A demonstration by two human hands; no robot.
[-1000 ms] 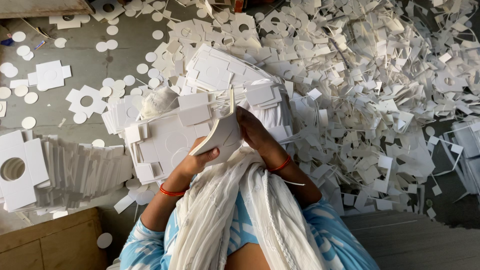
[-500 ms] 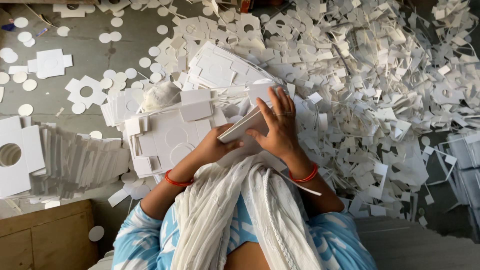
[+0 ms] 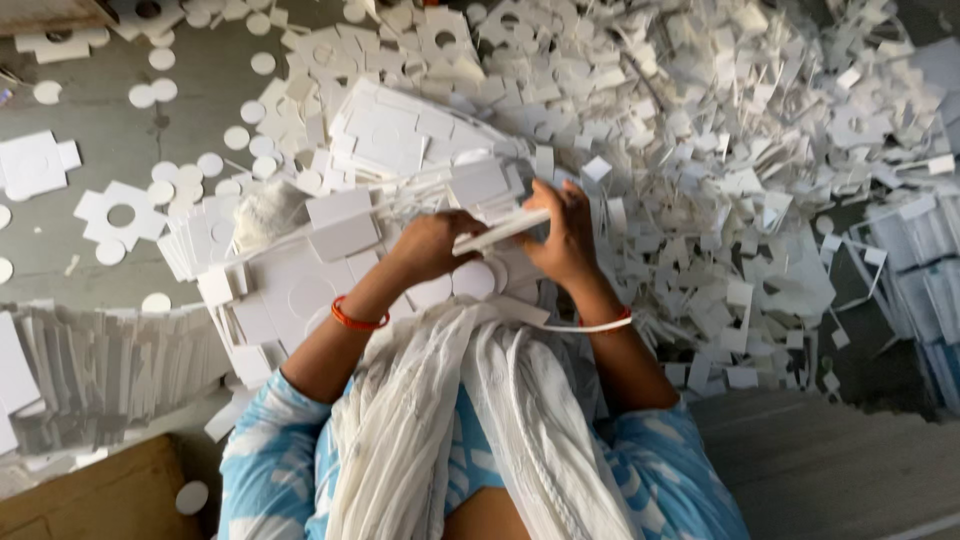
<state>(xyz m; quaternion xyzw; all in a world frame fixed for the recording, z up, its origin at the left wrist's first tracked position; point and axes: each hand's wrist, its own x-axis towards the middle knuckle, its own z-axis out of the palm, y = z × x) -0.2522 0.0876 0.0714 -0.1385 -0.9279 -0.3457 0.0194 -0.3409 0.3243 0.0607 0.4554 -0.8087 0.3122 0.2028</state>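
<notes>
My left hand [image 3: 432, 246] and my right hand [image 3: 562, 230] both grip a thin stack of white die-cut card sheets [image 3: 500, 230], held nearly flat and edge-on between them. An orange bangle sits on each wrist. Under my hands lies a pile of white card sheets [image 3: 290, 290] with round cut-outs and square tabs. A white scarf [image 3: 470, 420] hangs down over my blue and white clothing, hiding my lap.
A large heap of white card offcuts [image 3: 720, 150] spreads to the right and far side. Round card discs [image 3: 160, 90] dot the grey floor at left. A fanned row of sheets [image 3: 110, 370] lies at left. A brown box corner [image 3: 90, 500] is at lower left.
My hands have lifted the card stack from a tilted hold near my body, moved it forward and turned it nearly flat. The right hand went from on top of it to its right end.
</notes>
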